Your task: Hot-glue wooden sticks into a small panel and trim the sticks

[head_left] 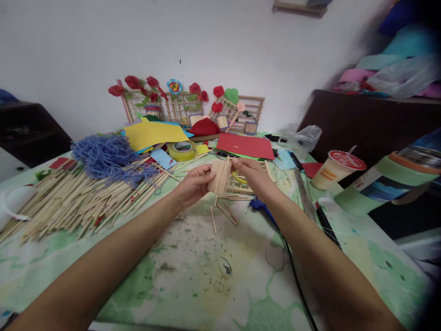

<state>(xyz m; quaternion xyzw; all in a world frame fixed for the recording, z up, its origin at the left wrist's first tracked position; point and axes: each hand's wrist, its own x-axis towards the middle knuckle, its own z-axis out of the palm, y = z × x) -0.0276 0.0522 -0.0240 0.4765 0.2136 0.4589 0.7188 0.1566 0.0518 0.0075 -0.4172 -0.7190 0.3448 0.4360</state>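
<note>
Near ctr of the frame, the person's left hand [195,186] has its fingers clamped on the left edge of a small wooden panel [220,179], held up off the surface [193,276]. The right hand [253,177] is at the panel's upper right corner, fingers bent in; whether they pinch it or just touch can't be told.

Progress, judged by looks: panel is approx. flat & mostly formed, sticks side by side in a row; one sticks out past the bottom edge, so the ends don't look even all round. Whether every stick is fixed can't be told. Loose pcs below it aren't part of it.

Counts: 1 panel in hand, its sticks too blurred to count; 3 short loose sticks [213,220] just below; 1 big pile of sticks [69,202] at left, too many to count, w/ 1 heap of blue yarn [103,156] on top. Upper ctr, vs. the wall: approx. 8 red flowers [132,82], 1 blue-rimmed flower [174,86], 4 small stick pots [251,127]. Also 1 tape roll [182,151], 1 red sheet [245,146], 1 blue tool [263,209] w/ black cord beside the right forearm; far right, 1 sealed cup [336,170] & 1 green bottle [372,184].
</note>
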